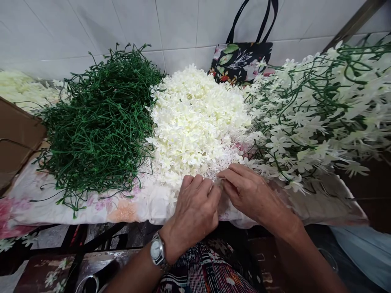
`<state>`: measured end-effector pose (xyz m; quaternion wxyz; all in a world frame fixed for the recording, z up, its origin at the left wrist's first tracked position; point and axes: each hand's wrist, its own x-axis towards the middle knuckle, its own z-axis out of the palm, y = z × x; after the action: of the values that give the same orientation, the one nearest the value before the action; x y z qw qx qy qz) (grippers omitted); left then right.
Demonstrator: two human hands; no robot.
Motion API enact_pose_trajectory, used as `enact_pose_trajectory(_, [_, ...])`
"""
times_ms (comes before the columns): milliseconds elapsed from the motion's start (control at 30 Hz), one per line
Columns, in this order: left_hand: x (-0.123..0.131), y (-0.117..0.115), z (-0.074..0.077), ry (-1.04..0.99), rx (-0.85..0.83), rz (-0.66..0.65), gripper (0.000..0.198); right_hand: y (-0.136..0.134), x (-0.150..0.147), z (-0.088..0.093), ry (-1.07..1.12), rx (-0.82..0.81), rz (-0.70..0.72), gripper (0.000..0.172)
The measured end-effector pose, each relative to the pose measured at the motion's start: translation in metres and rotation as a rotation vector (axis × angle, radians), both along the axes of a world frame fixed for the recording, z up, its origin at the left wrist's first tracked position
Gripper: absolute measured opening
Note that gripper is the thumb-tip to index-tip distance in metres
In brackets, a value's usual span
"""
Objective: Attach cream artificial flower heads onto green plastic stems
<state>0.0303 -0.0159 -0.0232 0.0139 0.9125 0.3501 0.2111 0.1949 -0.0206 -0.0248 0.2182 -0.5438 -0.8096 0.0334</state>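
My left hand, with a metal watch on its wrist, is closed at the front of a heap of loose white artificial flower heads. Close beside it, my right hand has its thumb and fingers pinched together. The fingertips of both hands nearly meet. Whatever they hold is hidden or too small to name. Thin white stamen-like strands lie just beyond the fingers.
Left of the white heap rises a pile of green plastic stems. Assembled white flower sprays spread over the right side. A black floral bag leans on the tiled wall. A cardboard box stands at far left. Floral cloth covers the table.
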Motion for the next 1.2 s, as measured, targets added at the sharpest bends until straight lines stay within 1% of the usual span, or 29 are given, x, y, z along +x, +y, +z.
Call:
enact_pose_trajectory(100, [0.011,0.003,-0.004,0.045,-0.004,-0.001,0.019,-0.001,0.003,0.000,0.022,0.008,-0.005,0.022])
enact_pose_trajectory(167, [0.012,0.005,-0.005,0.024,-0.007,0.011,0.021,-0.001,0.003,0.001,0.040,0.020,-0.013,0.021])
enact_pose_trajectory(267, [0.007,0.005,-0.003,-0.060,-0.020,0.051,0.024,-0.002,0.002,0.003,-0.033,0.039,-0.029,0.021])
enact_pose_trajectory(367, [-0.003,0.002,0.002,-0.164,-0.096,0.079,0.024,-0.004,-0.001,0.006,-0.150,0.031,-0.047,0.023])
enact_pose_trajectory(467, [-0.012,0.000,0.006,-0.350,-0.240,0.085,0.021,-0.006,-0.004,0.009,-0.196,0.022,-0.044,0.021])
enact_pose_trajectory(533, [-0.016,0.000,0.007,-0.535,-0.364,0.084,0.019,-0.007,-0.003,0.011,-0.209,0.049,-0.043,0.021])
enact_pose_trajectory(600, [-0.019,0.000,0.007,-0.746,-0.506,0.115,0.016,-0.008,-0.001,0.013,-0.174,0.085,-0.041,0.023])
enact_pose_trajectory(667, [-0.021,0.000,0.007,-0.994,-0.682,0.185,0.010,-0.010,0.001,0.016,-0.020,0.079,-0.036,0.023])
enact_pose_trajectory(733, [-0.022,0.000,0.008,-1.266,-0.920,0.262,0.004,-0.012,-0.001,0.019,0.257,0.014,-0.039,0.016])
enact_pose_trajectory(800, [-0.023,-0.001,0.010,-1.488,-1.158,0.322,0.012,-0.014,-0.009,0.023,0.576,-0.065,-0.054,0.009])
enact_pose_trajectory(867, [-0.023,-0.003,0.012,-1.618,-1.323,0.353,0.020,-0.017,-0.023,0.026,0.846,-0.110,-0.040,0.006])
enact_pose_trajectory(933, [-0.023,-0.006,0.012,-1.697,-1.403,0.352,0.023,-0.018,-0.040,0.026,1.040,-0.123,0.025,0.003])
enact_pose_trajectory(1000, [-0.023,-0.009,0.011,-1.761,-1.448,0.339,0.022,-0.019,-0.055,0.023,1.141,-0.093,0.071,0.008])
enact_pose_trajectory(1033, [-0.023,-0.011,0.010,-1.791,-1.462,0.338,0.022,-0.018,-0.062,0.020,1.149,-0.071,0.074,0.009])
enact_pose_trajectory(1200, [-0.023,-0.016,0.003,-1.881,-1.456,0.359,0.022,-0.016,-0.078,0.005,1.051,0.033,0.022,0.010])
